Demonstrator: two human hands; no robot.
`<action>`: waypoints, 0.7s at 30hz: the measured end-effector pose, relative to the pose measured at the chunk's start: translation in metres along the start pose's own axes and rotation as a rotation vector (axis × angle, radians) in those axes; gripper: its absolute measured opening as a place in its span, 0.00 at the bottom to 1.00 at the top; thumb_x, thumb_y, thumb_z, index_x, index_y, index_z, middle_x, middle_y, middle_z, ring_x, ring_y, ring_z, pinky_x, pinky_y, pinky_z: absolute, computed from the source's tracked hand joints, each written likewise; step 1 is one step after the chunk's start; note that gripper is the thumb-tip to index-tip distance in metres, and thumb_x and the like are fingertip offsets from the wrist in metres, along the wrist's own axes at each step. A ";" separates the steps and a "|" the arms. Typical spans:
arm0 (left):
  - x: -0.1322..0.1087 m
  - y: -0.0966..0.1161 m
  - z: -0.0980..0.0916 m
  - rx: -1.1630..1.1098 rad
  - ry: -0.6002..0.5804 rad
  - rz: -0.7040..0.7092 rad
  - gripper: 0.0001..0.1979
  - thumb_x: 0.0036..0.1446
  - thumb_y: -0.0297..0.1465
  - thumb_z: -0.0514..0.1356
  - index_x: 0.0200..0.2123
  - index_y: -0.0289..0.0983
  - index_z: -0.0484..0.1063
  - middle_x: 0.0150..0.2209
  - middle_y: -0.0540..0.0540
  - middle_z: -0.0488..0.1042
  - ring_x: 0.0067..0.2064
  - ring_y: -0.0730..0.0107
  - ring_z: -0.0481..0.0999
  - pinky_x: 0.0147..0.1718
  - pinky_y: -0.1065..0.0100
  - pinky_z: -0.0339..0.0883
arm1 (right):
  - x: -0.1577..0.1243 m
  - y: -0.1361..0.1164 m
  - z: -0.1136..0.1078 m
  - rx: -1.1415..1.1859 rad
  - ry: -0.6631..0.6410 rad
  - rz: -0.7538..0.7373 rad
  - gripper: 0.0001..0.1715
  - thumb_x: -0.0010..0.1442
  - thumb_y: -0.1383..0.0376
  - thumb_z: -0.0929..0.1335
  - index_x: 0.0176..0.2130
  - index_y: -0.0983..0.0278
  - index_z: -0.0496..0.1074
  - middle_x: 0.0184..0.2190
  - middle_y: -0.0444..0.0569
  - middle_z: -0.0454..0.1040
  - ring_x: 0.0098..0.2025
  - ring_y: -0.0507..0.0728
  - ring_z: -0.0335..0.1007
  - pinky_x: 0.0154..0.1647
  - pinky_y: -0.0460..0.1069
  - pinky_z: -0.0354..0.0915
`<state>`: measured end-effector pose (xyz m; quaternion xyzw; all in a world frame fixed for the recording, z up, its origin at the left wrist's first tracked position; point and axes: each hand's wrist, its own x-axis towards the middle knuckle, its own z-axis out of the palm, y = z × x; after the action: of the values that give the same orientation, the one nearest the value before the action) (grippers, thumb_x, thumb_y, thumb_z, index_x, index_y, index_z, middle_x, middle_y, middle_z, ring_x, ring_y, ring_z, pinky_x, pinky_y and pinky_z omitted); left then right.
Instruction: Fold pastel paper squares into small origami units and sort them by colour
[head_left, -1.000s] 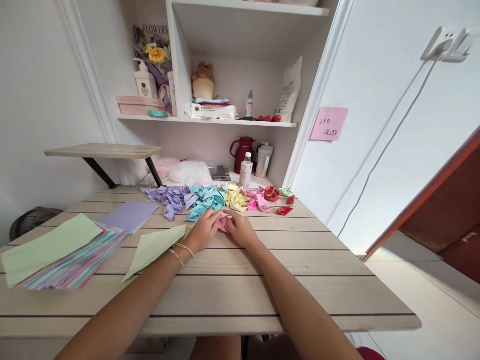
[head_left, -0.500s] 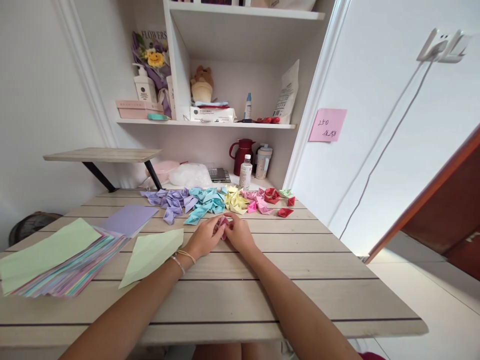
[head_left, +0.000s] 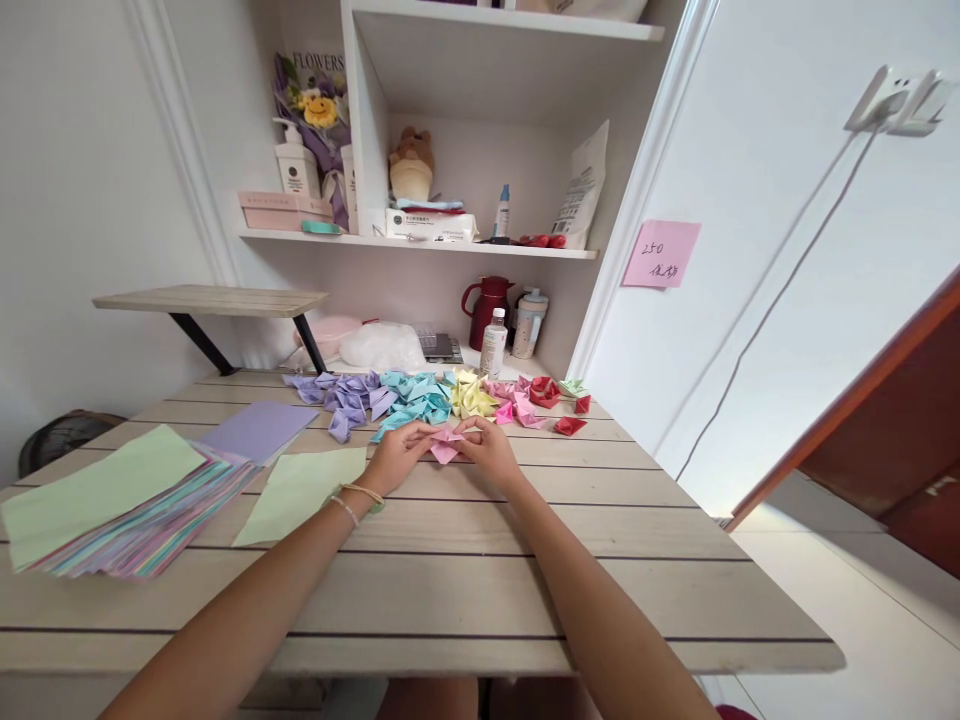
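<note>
A pink folded paper is pinched between my two hands above the table's middle. My left hand grips its left side, and my right hand has hold of the right side. Just beyond lie rows of folded paper boats: purple ones, blue ones, yellow ones, pink ones and red ones. A pale green sheet lies flat beside my left wrist, partly under the forearm.
A fanned stack of coloured paper lies at the left, with a purple sheet behind it. A small raised shelf stands at the back left. A bottle and a red jug stand behind the boats.
The pink paper was closed up between my fingers; now it is spread wider, with a point facing me. My hands have moved slightly apart. The camera view has shifted a little.
</note>
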<state>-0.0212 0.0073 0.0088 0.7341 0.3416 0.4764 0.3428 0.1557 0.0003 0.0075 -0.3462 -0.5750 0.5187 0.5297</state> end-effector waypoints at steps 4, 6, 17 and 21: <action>0.001 -0.006 -0.001 -0.184 -0.004 -0.120 0.16 0.44 0.38 0.64 0.35 0.34 0.76 0.39 0.41 0.77 0.40 0.60 0.76 0.42 0.59 0.70 | -0.001 -0.006 -0.011 0.023 -0.090 0.062 0.20 0.36 0.59 0.75 0.29 0.65 0.69 0.24 0.46 0.75 0.30 0.56 0.74 0.32 0.50 0.70; 0.001 -0.006 0.000 -0.231 -0.006 -0.150 0.16 0.43 0.38 0.65 0.35 0.34 0.76 0.38 0.42 0.78 0.40 0.59 0.76 0.41 0.59 0.71 | -0.002 -0.008 -0.014 0.004 -0.086 0.064 0.19 0.36 0.59 0.75 0.29 0.65 0.72 0.24 0.46 0.75 0.29 0.56 0.73 0.31 0.50 0.70; 0.002 0.001 0.002 -0.201 0.134 -0.157 0.13 0.45 0.38 0.63 0.29 0.34 0.73 0.28 0.47 0.76 0.33 0.66 0.75 0.35 0.64 0.71 | -0.001 -0.008 -0.005 -0.049 0.025 -0.028 0.18 0.43 0.53 0.71 0.29 0.66 0.74 0.23 0.44 0.74 0.27 0.53 0.70 0.31 0.48 0.68; 0.002 -0.001 0.004 -0.247 0.116 -0.155 0.14 0.46 0.36 0.62 0.36 0.34 0.70 0.28 0.48 0.75 0.32 0.67 0.75 0.35 0.65 0.70 | -0.002 -0.006 -0.003 0.055 0.082 -0.009 0.24 0.41 0.55 0.73 0.38 0.63 0.69 0.19 0.41 0.72 0.22 0.52 0.69 0.28 0.49 0.69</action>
<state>-0.0171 0.0088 0.0073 0.6291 0.3553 0.5283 0.4460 0.1594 -0.0020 0.0128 -0.3501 -0.5397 0.5173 0.5644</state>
